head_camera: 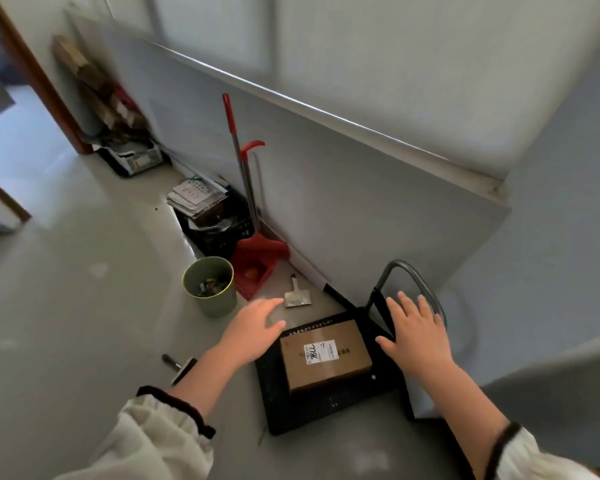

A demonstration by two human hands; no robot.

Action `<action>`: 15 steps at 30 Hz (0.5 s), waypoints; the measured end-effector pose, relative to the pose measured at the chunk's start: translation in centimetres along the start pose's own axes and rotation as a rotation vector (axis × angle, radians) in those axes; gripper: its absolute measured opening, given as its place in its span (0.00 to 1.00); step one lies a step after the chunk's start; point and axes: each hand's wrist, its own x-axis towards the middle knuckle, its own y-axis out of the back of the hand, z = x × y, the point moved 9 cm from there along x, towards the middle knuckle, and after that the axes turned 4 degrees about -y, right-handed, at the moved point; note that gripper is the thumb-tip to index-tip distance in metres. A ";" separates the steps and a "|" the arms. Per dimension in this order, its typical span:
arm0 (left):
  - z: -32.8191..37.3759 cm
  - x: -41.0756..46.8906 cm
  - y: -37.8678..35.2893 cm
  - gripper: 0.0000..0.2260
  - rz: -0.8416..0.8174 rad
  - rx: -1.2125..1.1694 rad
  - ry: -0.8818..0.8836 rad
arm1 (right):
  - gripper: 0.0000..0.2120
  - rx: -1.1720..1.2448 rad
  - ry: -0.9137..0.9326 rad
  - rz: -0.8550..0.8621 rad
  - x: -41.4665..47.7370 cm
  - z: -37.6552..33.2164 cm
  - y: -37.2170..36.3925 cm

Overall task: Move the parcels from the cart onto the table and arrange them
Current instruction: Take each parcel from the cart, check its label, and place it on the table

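Observation:
A brown cardboard parcel [324, 355] with a white label lies flat on the black platform cart [288, 407], which stands on the floor against the wall. The cart's grey metal handle [404, 268] rises at its far end. My left hand [253, 327] hovers above the parcel's left side, fingers spread and holding nothing. My right hand [414, 332] hovers to the parcel's right, in front of the handle, also spread and empty. Neither hand touches the parcel.
A green waste bin [210, 287] stands on the floor left of the cart. Behind it are a red dustpan [257, 263] with broom, a scraper [297, 297], and a black crate [215, 233] of papers. A grey partition wall [361, 209] runs along the right.

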 end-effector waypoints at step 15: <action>-17.0 11.7 -14.6 0.16 -0.163 -0.816 0.853 | 0.30 0.304 -0.157 -0.465 18.7 2.2 -17.9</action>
